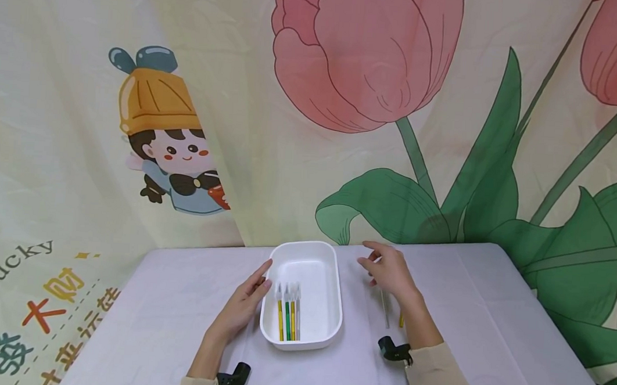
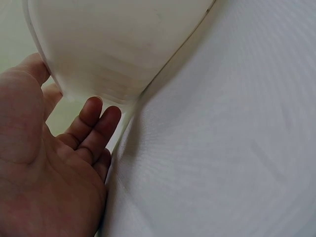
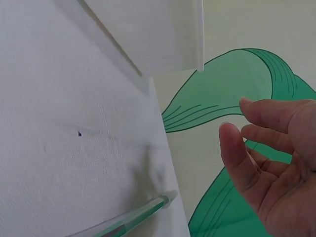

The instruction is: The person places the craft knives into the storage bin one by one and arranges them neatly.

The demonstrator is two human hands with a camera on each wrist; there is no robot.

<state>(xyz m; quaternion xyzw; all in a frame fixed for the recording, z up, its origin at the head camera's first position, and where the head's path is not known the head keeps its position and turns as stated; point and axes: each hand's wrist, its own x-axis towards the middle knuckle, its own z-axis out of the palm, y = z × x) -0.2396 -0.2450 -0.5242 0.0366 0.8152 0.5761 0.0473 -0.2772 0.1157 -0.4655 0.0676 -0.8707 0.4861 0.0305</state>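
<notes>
A white rounded tray (image 1: 315, 332) stands on the table. Inside, toward its left, lie several slim pen-like sticks (image 1: 288, 313) with clear caps and gold, green and silver shafts. My left hand (image 1: 241, 305) rests against the tray's left side, fingertips right at the rim; in the left wrist view its fingers lie along the outer wall (image 2: 113, 44). To the tray's right, my right hand (image 1: 388, 269) is raised over the table with loosely bent fingers and nothing between them. Below it lie a silver stick (image 1: 386, 310) and a gold stick (image 1: 400, 320), partly covered by the arm. A green capped stick (image 3: 138, 219) shows in the right wrist view.
A white cloth covers the table (image 1: 489, 336), whose back edge runs just behind the tray. Behind it hangs a printed curtain (image 1: 267, 184) with tulips and a cartoon figure. A black wrist camera (image 1: 394, 349) sits on the right wrist, another (image 1: 234, 377) on the left.
</notes>
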